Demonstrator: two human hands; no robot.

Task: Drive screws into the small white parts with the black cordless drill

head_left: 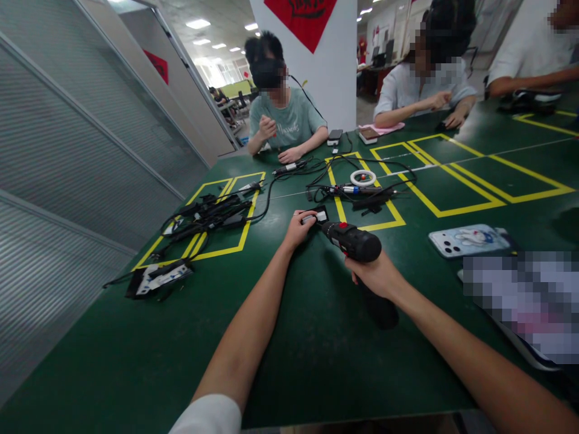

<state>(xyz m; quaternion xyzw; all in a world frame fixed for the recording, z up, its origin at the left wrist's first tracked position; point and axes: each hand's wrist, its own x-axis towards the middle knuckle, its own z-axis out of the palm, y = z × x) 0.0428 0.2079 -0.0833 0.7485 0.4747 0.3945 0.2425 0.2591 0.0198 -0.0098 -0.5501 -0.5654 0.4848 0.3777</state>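
My right hand (374,276) is wrapped round the grip of a black cordless drill (355,240) with a red switch on top. The drill points away and to the left, its chuck close to my left hand (299,229). With closed fingers, that hand holds a small black-and-white piece (321,216) low over the green table (316,337). The drill's tip reaches this piece; whether they touch is too small to tell. Part of the piece is hidden behind my fingers.
Tangled black cables (217,214) lie at left, near a black-and-white packet (163,277). Beyond my hands are a pen-shaped tool (353,190) and a white ring (362,178). A phone (470,240) lies at right. Co-workers sit across the table, including a person in green (289,114).
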